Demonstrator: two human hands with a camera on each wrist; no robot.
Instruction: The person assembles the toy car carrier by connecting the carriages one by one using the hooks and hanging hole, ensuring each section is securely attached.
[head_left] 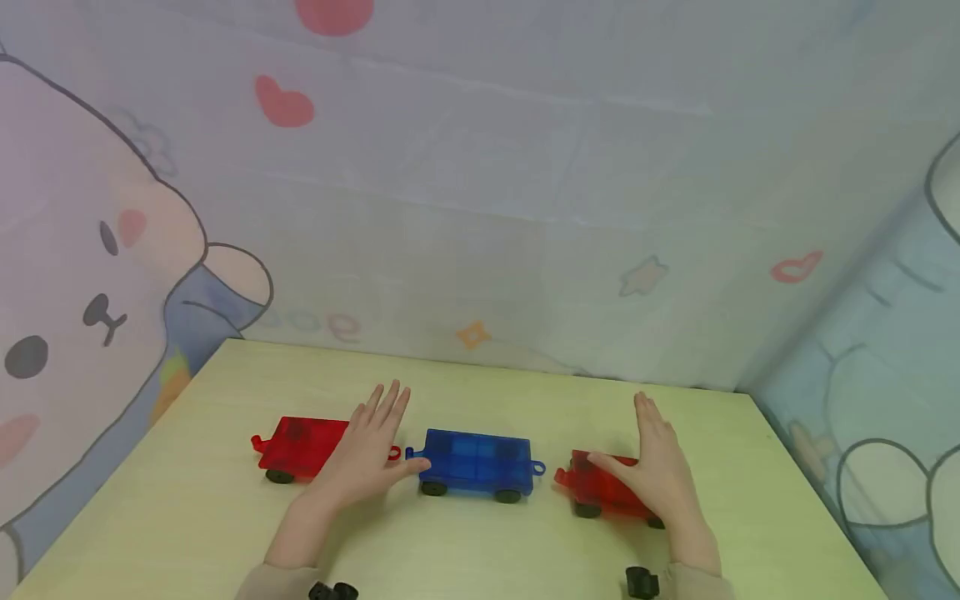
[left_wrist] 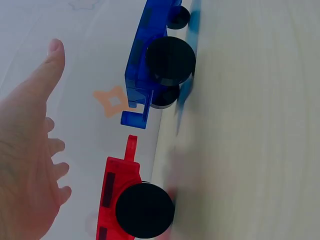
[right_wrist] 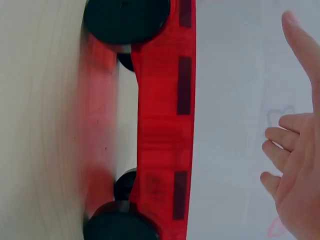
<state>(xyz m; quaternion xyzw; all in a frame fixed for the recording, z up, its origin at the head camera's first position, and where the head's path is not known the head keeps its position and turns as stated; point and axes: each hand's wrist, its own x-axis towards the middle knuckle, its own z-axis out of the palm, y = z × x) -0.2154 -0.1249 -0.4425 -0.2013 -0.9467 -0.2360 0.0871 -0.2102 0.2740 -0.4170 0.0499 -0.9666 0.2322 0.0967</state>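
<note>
Three flat toy wagons with black wheels stand in a row on the table. In the head view the left red wagon is partly covered by my left hand, whose fingers are spread and hold nothing. The blue wagon stands in the middle, between my two hands. My right hand, fingers straight and thumb out, hovers above the right red wagon and partly hides it. The left wrist view shows a gap between the blue wagon's hook and the left red wagon's loop.
The pale wooden table ends at the back against a printed cloth with hearts and a bear. More of the cloth hangs along the right side. A small black device sits at the right wrist.
</note>
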